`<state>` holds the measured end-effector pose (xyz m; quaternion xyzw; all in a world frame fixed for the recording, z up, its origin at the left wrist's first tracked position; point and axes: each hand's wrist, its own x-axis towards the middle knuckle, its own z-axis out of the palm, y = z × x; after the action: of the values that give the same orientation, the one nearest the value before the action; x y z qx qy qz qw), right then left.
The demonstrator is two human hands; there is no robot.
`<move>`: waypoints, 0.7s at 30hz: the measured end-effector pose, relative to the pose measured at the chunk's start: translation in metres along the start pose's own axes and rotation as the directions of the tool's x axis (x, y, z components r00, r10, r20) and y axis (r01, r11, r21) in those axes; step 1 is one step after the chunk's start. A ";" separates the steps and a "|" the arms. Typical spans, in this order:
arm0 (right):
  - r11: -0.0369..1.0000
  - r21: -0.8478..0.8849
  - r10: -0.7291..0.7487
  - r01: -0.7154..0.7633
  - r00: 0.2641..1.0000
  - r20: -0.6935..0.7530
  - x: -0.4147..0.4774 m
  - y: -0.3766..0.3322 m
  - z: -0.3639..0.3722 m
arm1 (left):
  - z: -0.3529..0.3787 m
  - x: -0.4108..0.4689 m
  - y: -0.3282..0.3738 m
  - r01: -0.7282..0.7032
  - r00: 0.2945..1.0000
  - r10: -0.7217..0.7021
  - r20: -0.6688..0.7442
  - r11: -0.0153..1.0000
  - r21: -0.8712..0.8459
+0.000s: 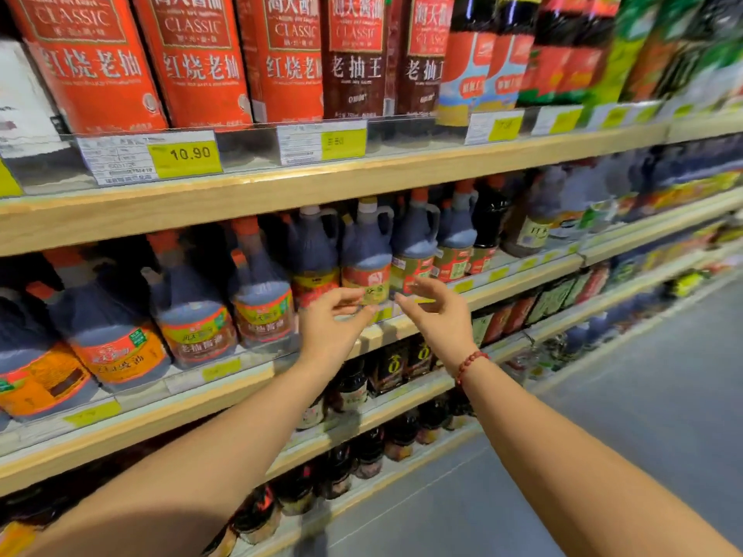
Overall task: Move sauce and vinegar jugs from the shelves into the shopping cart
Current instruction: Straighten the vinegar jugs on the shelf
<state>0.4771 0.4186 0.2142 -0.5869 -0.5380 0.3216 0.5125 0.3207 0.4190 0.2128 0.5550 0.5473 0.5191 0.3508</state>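
Dark sauce jugs with handles and orange or white caps stand in a row on the middle wooden shelf. One white-capped jug with a red and green label sits just beyond my fingertips. My left hand reaches toward its lower left with fingers spread and nothing in it. My right hand, with a red bead bracelet on the wrist, is open at the jug's lower right, palm turned inward. Neither hand clearly touches the jug. No shopping cart is in view.
Tall red bottles fill the top shelf above yellow price tags. Larger orange-labelled jugs stand at the left. Small dark bottles line the lower shelves. Grey aisle floor runs along the right.
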 end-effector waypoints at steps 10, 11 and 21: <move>0.992 0.086 0.106 -0.087 0.964 -0.243 0.026 0.037 -0.171 | 0.135 -0.004 0.039 -0.044 0.990 0.047 0.136 0.999 -0.021; 0.992 0.094 0.109 -0.087 0.962 -0.252 0.031 0.042 -0.190 | 0.151 -0.006 0.046 -0.056 0.988 0.058 0.146 0.998 -0.017; 0.986 0.093 0.162 -0.139 0.934 -0.320 0.082 0.092 -0.301 | 0.262 0.001 0.075 -0.051 0.985 0.057 0.163 0.998 -0.041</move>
<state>0.8024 0.4299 0.2222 -0.6533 -0.3879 0.2768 0.5883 0.5899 0.4549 0.2281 0.6039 0.4918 0.4908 0.3905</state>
